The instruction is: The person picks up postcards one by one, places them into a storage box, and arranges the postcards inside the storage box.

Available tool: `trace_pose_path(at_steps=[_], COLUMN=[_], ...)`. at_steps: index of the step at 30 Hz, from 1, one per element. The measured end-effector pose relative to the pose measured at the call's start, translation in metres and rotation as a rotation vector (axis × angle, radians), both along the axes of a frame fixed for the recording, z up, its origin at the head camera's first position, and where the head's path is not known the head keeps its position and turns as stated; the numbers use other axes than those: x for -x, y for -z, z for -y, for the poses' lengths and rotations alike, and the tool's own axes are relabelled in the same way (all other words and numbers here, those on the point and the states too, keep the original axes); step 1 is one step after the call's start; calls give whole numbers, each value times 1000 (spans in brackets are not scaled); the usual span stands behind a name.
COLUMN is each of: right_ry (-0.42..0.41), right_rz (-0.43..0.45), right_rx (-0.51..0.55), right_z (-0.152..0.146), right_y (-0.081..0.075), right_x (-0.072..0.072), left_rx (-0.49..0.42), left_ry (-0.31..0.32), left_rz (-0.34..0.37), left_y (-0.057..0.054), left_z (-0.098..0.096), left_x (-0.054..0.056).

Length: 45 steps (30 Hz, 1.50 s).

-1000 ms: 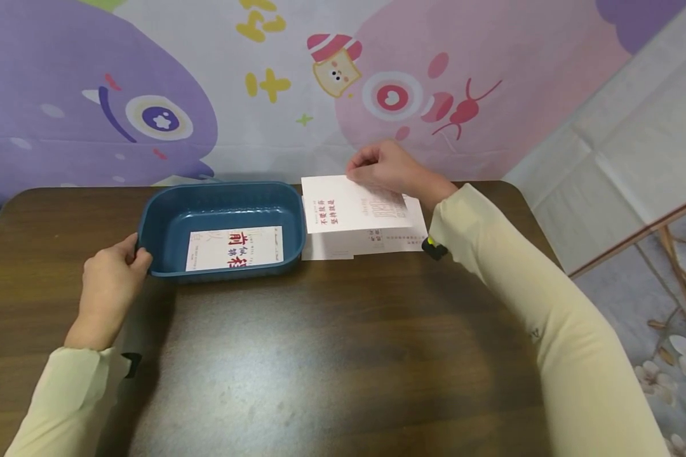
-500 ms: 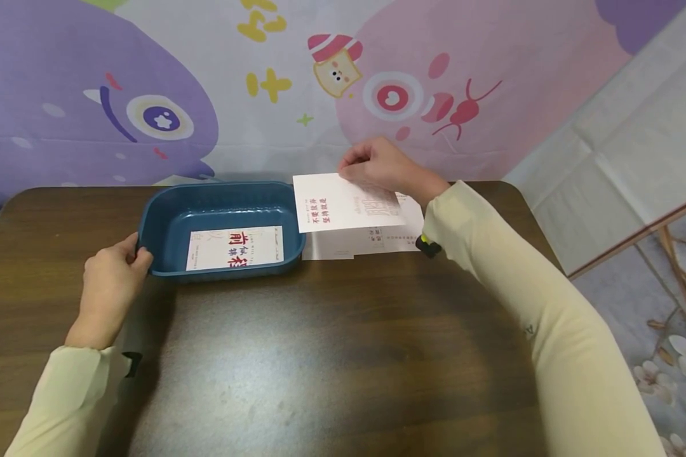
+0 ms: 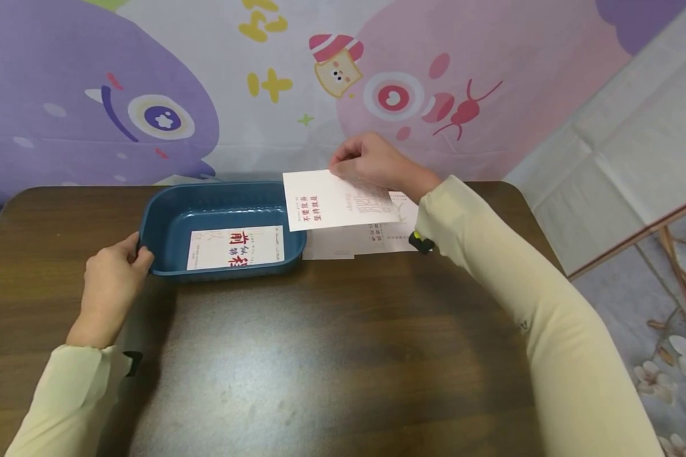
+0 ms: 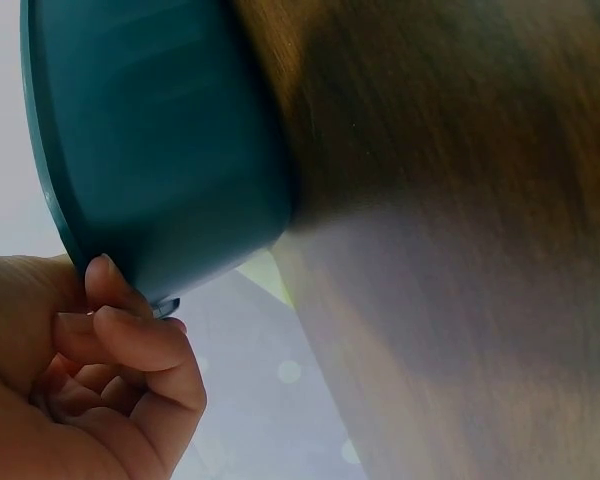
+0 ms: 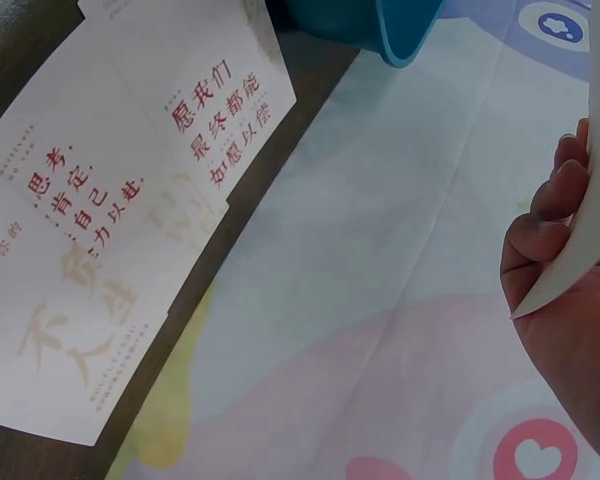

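Note:
My left hand [image 3: 111, 282] pinches the left end of a dark blue plastic basin [image 3: 228, 275] by its rim, fingers curled at the edge in the left wrist view. In the basin lies a white card [image 3: 211, 249] with large red characters. My right hand [image 3: 380, 164] pinches another white card [image 3: 314, 200] by its far edge, between thumb and fingers. This card hangs tilted, its left end over the basin's right rim. Below it, on the table, overlapping printed cards [image 3: 334, 246] lie beside the basin; the right wrist view shows their red lettering [image 5: 90, 200].
The brown wooden table [image 3: 320, 355] extends in front of the basin. Behind its far edge hangs a cartoon-printed cloth [image 3: 286, 133]. A pale floral panel [image 3: 623, 171] stands on the right.
My right hand has moved left with its card, from above the loose cards to where the card's end overlaps the basin rim. The left hand and basin have stayed in place.

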State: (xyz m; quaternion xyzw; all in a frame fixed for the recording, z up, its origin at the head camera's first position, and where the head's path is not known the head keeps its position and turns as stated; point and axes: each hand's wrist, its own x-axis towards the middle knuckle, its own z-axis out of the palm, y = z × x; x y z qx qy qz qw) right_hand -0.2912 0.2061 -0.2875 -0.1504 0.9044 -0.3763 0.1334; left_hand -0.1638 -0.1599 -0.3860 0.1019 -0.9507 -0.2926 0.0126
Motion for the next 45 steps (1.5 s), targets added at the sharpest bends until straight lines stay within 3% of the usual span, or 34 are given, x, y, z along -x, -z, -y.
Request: trace_pose_path(at_steps=[9,31,45], right_ry=[-12,-41,-65], right_rz=[12,25,10], right_rx=[8,57,54], right_z=[7,26,39], right_y=[0,0,1], right_x=[1,2,4], left_rx=[-3,24,2], left_ry=[-4,2,-25], left_rz=[8,-52,-8], left_y=[-1,1,0], left_z=[-1,0,-3], left_x=[-1,0,1])
